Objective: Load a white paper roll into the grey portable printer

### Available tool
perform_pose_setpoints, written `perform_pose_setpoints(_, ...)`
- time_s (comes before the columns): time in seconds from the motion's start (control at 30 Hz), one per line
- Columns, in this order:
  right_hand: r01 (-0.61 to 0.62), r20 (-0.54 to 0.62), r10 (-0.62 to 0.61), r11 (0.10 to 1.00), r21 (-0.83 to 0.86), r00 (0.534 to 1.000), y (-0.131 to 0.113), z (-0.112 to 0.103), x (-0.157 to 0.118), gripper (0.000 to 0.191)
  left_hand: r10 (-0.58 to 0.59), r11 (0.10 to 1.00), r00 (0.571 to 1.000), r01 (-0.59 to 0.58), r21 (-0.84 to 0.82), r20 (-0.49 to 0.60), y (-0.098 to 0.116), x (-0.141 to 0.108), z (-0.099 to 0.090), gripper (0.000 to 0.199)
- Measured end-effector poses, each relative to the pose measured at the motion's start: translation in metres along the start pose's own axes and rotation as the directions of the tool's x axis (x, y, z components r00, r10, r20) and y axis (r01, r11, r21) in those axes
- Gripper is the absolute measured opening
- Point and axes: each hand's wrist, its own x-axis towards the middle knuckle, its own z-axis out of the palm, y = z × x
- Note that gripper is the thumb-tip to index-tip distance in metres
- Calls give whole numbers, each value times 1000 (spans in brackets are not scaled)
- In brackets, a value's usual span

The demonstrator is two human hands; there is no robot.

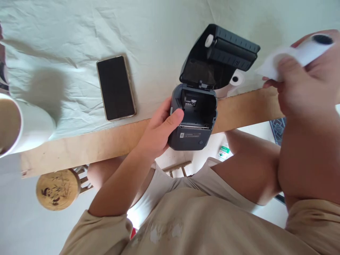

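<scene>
My left hand (162, 131) grips the left side of a dark grey portable label printer (191, 140), its thumb over the rim of the paper bay. The printer's lid (202, 67) is swung up and away from me, baring a black roller. No roll shows inside the bay, where a small printed sticker is visible. At the right, my right hand (305, 81) is closed on a white paper roll (313, 47) with a dark core, a loose end of paper pinched by the thumb. That hand is blurred and apart from the printer.
Behind the printer lies another white paper roll (236, 78), partly hidden by the lid. A phone (116, 88) rests on the pale cloth (159, 42). A white cup (37, 122) stands at the left near the wooden table edge (87, 148). Below is a round wooden stool (58, 189).
</scene>
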Motion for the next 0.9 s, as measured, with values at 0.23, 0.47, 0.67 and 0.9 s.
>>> perform_pose_setpoints(0.23,-79,82,113,938,-338,990,-17,-3,-5,45,-10,1000,1000,10,-9,-10,1,0,3,31)
perform_pose_setpoints(0.47,327,-106,-343,933,-149,933,-58,1,-17,42,-13,1000,1000,13,-5,-3,1,0,2,30)
perform_pose_setpoints(0.67,100,171,-58,963,-251,984,-89,41,-27,52,9,999,1000,-8,51,-20,1,0,4,35)
perform_pose_setpoints(0.9,-72,154,96,985,-159,983,-78,46,-19,61,-15,1000,999,15,7,-43,3,-2,9,38)
